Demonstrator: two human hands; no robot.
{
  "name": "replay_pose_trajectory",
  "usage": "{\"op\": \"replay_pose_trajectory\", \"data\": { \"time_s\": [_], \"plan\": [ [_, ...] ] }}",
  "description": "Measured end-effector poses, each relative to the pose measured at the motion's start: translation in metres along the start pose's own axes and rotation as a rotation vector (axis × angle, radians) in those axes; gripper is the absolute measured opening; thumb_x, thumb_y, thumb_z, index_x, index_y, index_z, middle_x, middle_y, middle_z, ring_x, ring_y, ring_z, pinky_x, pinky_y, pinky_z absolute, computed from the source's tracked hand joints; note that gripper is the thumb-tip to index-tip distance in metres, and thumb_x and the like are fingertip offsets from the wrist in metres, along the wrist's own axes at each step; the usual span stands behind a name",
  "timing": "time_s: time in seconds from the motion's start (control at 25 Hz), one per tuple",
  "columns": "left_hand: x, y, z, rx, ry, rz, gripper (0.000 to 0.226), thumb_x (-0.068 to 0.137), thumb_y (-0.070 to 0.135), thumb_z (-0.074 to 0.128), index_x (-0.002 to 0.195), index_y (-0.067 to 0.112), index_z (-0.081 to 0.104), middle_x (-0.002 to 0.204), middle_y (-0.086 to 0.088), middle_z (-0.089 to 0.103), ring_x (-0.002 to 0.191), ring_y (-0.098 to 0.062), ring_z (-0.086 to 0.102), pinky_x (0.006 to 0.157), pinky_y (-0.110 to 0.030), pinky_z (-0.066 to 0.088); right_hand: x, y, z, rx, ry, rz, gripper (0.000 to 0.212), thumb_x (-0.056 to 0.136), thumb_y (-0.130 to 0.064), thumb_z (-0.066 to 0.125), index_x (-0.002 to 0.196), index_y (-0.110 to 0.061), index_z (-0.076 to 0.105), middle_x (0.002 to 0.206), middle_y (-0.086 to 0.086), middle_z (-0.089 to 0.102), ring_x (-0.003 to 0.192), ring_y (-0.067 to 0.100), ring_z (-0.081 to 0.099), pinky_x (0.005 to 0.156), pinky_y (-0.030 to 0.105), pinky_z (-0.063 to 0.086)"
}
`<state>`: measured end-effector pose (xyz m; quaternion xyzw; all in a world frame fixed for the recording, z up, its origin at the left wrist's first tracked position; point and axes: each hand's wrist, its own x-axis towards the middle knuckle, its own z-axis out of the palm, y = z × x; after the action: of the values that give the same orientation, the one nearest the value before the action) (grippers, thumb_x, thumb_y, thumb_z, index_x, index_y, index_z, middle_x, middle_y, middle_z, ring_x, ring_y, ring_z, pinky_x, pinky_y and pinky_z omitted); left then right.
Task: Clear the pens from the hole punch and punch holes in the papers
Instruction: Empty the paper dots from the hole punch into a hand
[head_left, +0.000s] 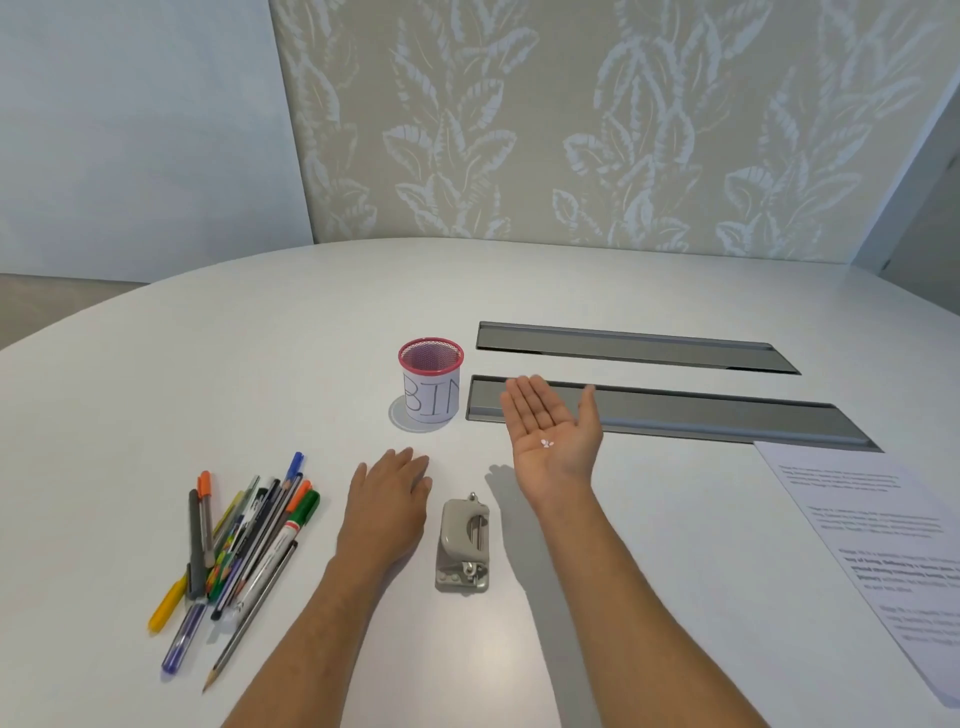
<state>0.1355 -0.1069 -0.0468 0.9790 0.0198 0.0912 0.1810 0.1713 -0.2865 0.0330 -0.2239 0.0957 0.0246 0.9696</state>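
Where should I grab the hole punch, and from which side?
Pinch the hole punch across its long flanks, coming from above. It lies free between the left hand and the right forearm, narrow enough for that, with both flanks clear.

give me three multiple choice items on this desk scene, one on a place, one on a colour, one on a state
1. Where do the pens lie?
A. left of the hole punch
B. on the papers
C. in the cup

2. What colour is the rim of the cup marked BIN?
A. green
B. pink-red
C. black

3. How is the right hand?
A. curled in a fist
B. gripping the punch
C. open, palm up, with paper dots on it

Answers:
1 A, the pile lies on the table beyond the left hand.
2 B, the mesh rim is pink-red.
3 C, the fingers are straight, the bits rest on the palm.
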Motion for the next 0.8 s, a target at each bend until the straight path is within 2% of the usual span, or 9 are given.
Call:
{"op": "replay_pose_trajectory", "data": {
  "time_s": [0.16, 0.36, 0.52, 0.72, 0.8],
  "plan": [
    [0.002, 0.0, 0.002, 0.03, -0.059, -0.003, 0.047, 0.104, 0.034, 0.023, 0.151, 0.026, 0.03, 0.16, 0.003, 0.023, 0.149, -0.018, 0.013, 0.12, -0.044, 0.005, 0.04, 0.007, 0.036, -0.086, 0.004, -0.029, 0.067, 0.097, -0.051, 0.046, 0.123, 0.01, 0.057, 0.123, 0.026, 0.062, 0.114, 0.035, 0.063, 0.102, 0.043, 0.05],
    [0.0, 0.003, 0.003, 0.037, -0.06, -0.016, 0.049, 0.104, 0.035, 0.02, 0.152, 0.026, 0.026, 0.161, 0.004, 0.019, 0.15, -0.017, 0.009, 0.121, -0.044, 0.002, 0.079, 0.016, 0.073, -0.181, -0.029, -0.028, 0.064, 0.099, -0.05, 0.044, 0.124, 0.008, 0.056, 0.117, 0.022, 0.064, 0.117, 0.034, 0.061, 0.102, 0.041, 0.05],
    [0.0, 0.004, 0.003, 0.048, -0.066, -0.027, 0.05, 0.104, 0.036, 0.018, 0.153, 0.027, 0.022, 0.162, 0.005, 0.016, 0.15, -0.017, 0.007, 0.121, -0.044, 0.001, 0.101, 0.029, 0.089, -0.318, -0.053, -0.022, 0.066, 0.1, -0.05, 0.039, 0.128, 0.008, 0.053, 0.129, 0.024, 0.059, 0.122, 0.034, 0.058, 0.106, 0.041, 0.047],
    [-0.002, 0.005, 0.002, 0.051, -0.055, -0.028, 0.049, 0.104, 0.036, 0.015, 0.153, 0.028, 0.019, 0.162, 0.005, 0.015, 0.15, -0.016, 0.005, 0.122, -0.044, 0.0, 0.119, 0.048, 0.113, -0.596, -0.078, -0.059, 0.066, 0.101, -0.051, 0.036, 0.126, 0.005, 0.056, 0.129, 0.022, 0.061, 0.12, 0.031, 0.059, 0.105, 0.039, 0.047],
    [-0.001, 0.005, 0.003, 0.063, -0.059, -0.02, 0.049, 0.104, 0.035, 0.014, 0.153, 0.029, 0.017, 0.162, 0.005, 0.014, 0.15, -0.016, 0.004, 0.122, -0.044, 0.0, 0.121, 0.055, 0.12, -0.79, -0.149, -0.07, 0.067, 0.101, -0.055, 0.03, 0.132, 0.0, 0.053, 0.133, 0.018, 0.059, 0.127, 0.028, 0.054, 0.109, 0.038, 0.04]
  ]
}}
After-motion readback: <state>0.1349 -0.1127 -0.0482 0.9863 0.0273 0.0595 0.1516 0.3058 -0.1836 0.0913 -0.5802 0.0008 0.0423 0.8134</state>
